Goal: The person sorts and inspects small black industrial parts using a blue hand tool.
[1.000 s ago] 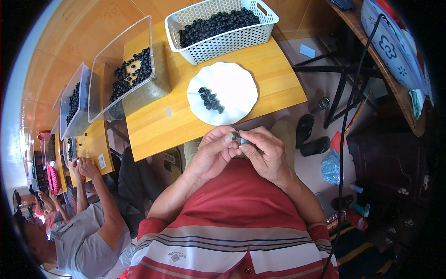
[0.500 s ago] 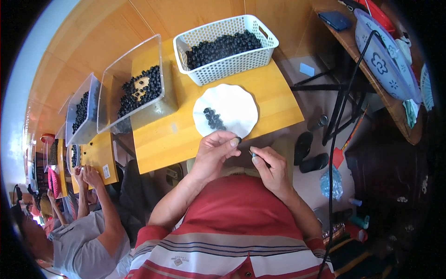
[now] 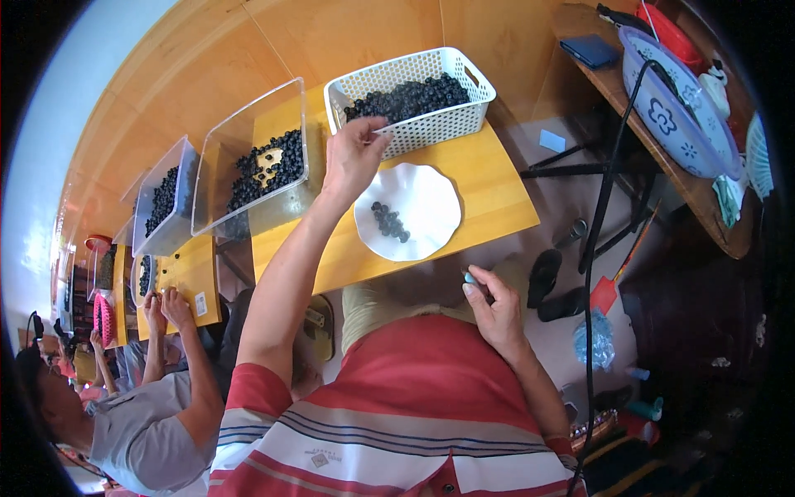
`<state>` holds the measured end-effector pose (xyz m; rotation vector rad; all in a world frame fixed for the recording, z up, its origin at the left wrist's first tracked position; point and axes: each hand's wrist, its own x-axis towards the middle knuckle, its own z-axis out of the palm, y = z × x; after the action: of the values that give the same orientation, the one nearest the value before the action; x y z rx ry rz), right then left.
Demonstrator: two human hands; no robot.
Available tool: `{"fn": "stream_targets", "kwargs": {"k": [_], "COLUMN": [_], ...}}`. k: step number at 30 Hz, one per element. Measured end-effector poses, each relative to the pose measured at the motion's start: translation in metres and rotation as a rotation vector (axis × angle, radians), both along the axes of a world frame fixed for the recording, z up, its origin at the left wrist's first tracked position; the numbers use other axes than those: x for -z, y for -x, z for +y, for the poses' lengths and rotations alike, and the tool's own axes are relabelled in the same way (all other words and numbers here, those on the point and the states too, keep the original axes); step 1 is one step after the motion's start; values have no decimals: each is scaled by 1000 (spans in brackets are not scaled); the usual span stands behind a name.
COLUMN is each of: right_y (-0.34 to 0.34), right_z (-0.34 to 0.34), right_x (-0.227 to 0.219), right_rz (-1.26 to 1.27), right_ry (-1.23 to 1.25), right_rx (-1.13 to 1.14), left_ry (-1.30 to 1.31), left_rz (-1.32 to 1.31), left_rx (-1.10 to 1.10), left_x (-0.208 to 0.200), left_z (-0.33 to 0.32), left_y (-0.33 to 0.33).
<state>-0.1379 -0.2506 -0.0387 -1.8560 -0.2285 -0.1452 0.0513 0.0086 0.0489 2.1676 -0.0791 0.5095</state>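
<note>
One small blue-tipped object (image 3: 469, 278) is pinched in the right hand (image 3: 495, 311); at ten o'clock, round dark berries (image 3: 389, 222) lie on a wavy-rimmed white plate (image 3: 432, 207), yellow wooden worktop (image 3: 498, 190) bare toward three. Beyond, the left hand (image 3: 354, 157), curled, contents unclear, is beside a perforated white basket (image 3: 440, 129).

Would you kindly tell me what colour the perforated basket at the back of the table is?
The basket is white, best seen in the head view.

Perforated basket (image 3: 437, 132), upper centre, showing white; round pieces (image 3: 418, 98) inside looking black; basin (image 3: 675, 128), upper right, bearing blue floral print.
</note>
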Motion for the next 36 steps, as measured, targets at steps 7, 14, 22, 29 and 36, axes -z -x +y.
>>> {"fn": "stream_targets", "kwargs": {"k": [7,14,22,29,36], "right_y": [4,4,6,3,2], "right_z": [-5,-1,-1,1,2], "right_x": [8,11,7,5,7], "right_rz": [59,-10,-12,15,49], "right_ry": [33,-1,3,12,-33], "right_rx": [-48,-112,-101,-127,-105], "left_ry": [-495,-624,-712,-747,-566], "left_rz": [234,259,345,310,213], "left_rx": [271,365,481,537,555], "left_x": [47,47,43,55,47], "left_z": [23,24,23,25,20], "left_y": [42,44,32,27,34]}}
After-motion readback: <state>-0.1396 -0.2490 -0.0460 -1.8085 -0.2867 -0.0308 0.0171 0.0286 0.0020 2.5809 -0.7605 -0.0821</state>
